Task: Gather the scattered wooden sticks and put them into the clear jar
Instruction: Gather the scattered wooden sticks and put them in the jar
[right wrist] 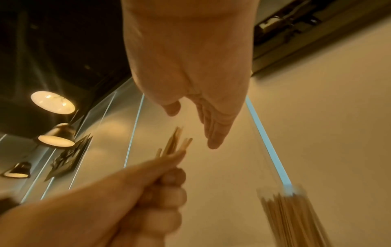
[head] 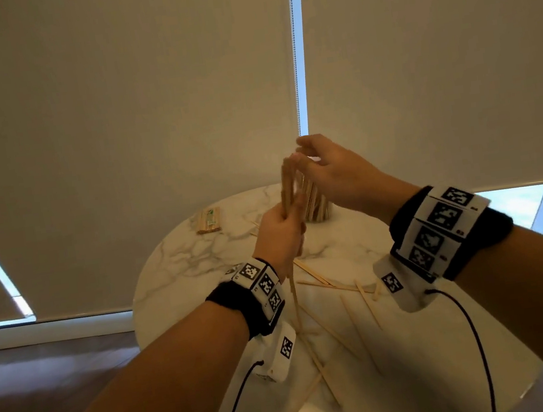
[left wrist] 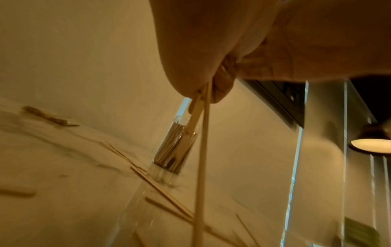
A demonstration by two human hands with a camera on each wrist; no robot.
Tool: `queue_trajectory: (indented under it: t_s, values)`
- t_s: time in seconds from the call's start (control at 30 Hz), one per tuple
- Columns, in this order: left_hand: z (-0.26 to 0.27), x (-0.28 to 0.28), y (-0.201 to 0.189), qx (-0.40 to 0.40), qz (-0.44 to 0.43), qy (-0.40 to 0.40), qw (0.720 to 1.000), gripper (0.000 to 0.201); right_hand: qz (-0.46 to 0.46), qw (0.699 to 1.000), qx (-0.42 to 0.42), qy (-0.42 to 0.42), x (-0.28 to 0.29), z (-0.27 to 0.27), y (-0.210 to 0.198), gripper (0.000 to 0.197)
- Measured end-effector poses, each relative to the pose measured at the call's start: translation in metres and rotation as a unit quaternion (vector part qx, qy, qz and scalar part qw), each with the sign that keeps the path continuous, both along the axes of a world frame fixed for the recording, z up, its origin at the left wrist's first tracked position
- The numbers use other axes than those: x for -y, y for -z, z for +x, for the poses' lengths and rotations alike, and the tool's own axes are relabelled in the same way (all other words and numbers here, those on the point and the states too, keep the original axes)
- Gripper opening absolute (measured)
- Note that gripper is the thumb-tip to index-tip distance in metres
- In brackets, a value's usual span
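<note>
My left hand (head: 290, 217) grips a bundle of wooden sticks (head: 289, 182) upright above the marble table (head: 194, 261); one long stick (left wrist: 201, 167) hangs below the fist (left wrist: 211, 90). My right hand (head: 301, 153) hovers over the bundle's top ends with straight fingers (right wrist: 213, 140), not touching the sticks (right wrist: 175, 145) and holding nothing. Just behind both hands stands the clear jar (head: 318, 206), packed with sticks (left wrist: 175, 147) and blurred in the right wrist view (right wrist: 292, 217). Several loose sticks (head: 329, 284) lie scattered on the near half of the table.
A wrapped packet of sticks (head: 209, 220) lies at the table's far left. The round table ends close behind the jar, against drawn window blinds (head: 114, 122). Wooden floor (head: 43, 374) lies to the left. Cables hang from both wrist cameras.
</note>
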State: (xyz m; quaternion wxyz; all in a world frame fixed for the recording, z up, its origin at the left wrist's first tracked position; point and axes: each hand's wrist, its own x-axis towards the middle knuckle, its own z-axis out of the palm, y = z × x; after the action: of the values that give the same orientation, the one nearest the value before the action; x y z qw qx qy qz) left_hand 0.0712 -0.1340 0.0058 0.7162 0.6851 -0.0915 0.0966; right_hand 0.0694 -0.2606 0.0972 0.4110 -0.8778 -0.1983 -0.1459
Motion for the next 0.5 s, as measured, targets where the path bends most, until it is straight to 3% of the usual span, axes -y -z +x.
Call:
queue_trajectory:
  t_s: [0.07, 0.13, 0.23, 0.3, 0.37, 0.5]
  values:
    - [0.005, -0.009, -0.005, -0.006, -0.048, -0.024, 0.999, 0.04, -0.005, 1.0, -0.027, 0.006, 0.005, -0.004, 0.018, 0.053]
    - [0.008, -0.015, -0.012, -0.014, -0.105, -0.036, 0.994, 0.04, -0.101, 0.99, -0.1, -0.018, 0.008, -0.006, 0.044, 0.055]
    - [0.009, -0.016, -0.02, -0.018, -0.163, -0.041, 0.986, 0.042, -0.204, 0.942, -0.251, -0.085, 0.004, -0.014, 0.079, 0.061]
    - [0.008, -0.013, -0.024, -0.024, -0.191, -0.039, 0.981, 0.041, -0.171, 0.929, -0.307, -0.113, -0.002, -0.018, 0.093, 0.046]
    - [0.008, -0.01, -0.024, -0.027, -0.206, -0.042, 0.977, 0.04, -0.111, 0.936, -0.311, -0.124, -0.006, -0.018, 0.097, 0.026]
    - [0.01, -0.006, -0.018, -0.034, -0.196, -0.046, 0.979, 0.039, 0.032, 0.959, -0.261, -0.106, -0.009, -0.02, 0.087, 0.019]
